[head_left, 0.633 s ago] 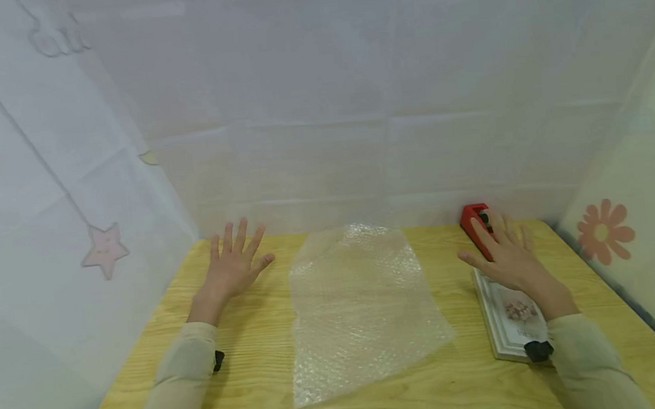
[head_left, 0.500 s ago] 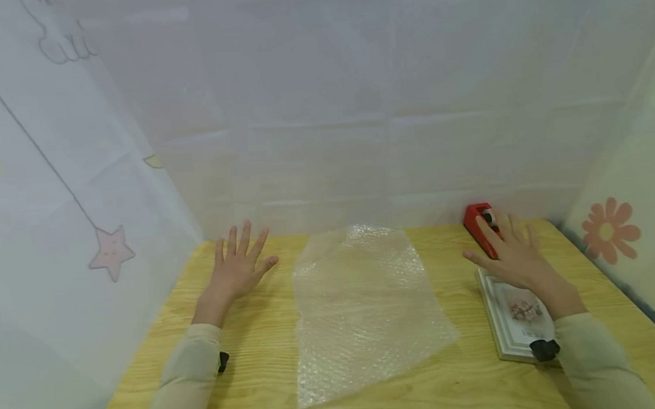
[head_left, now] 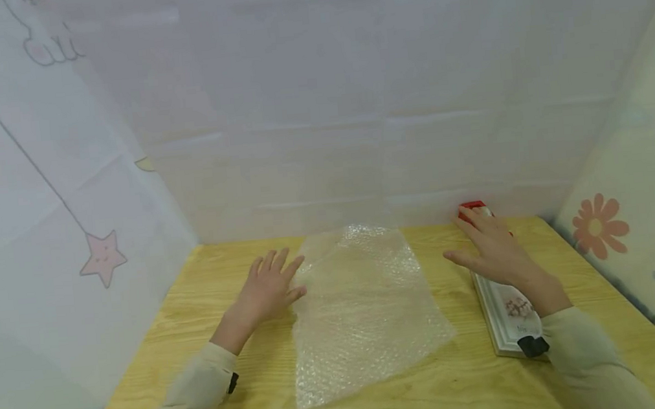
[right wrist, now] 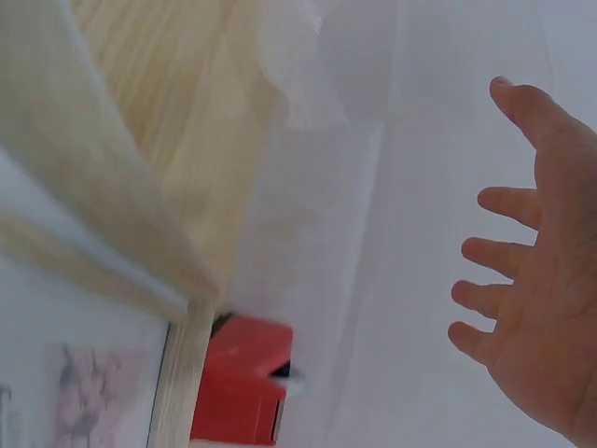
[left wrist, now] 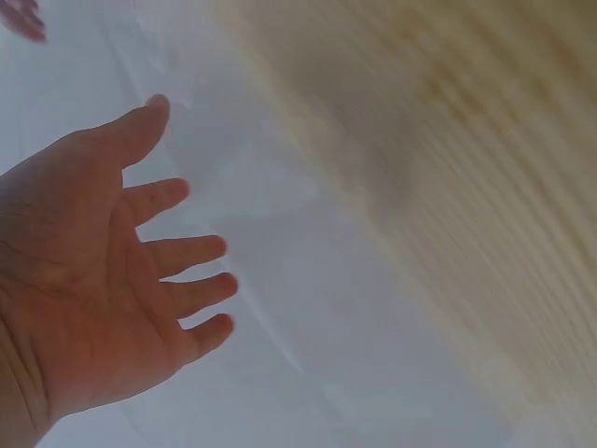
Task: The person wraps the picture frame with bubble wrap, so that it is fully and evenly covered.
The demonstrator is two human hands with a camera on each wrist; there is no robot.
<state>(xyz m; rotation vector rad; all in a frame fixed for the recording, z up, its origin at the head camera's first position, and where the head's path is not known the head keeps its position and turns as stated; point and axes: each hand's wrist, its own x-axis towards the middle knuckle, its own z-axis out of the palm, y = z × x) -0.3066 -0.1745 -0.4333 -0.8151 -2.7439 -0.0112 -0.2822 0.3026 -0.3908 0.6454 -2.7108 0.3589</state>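
Note:
A sheet of bubble wrap lies flat across the middle of the wooden table. My left hand hovers by its left edge, fingers spread, holding nothing; the left wrist view shows the bare palm. On the right, my right hand is above a white picture frame and a red tape dispenser, covering part of both. Its fingers are extended and grip nothing. In the right wrist view the tape dispenser sits beyond the picture frame, apart from the hand.
The wooden table ends against a pale cloth backdrop at the back. Printed cloth walls stand at both sides, with a pink star on the left and a red flower on the right.
My left hand has moved right and nearer to me, toward the bubble wrap. My right hand has shifted slightly left, over more of the tape dispenser. The objects have stayed in place.

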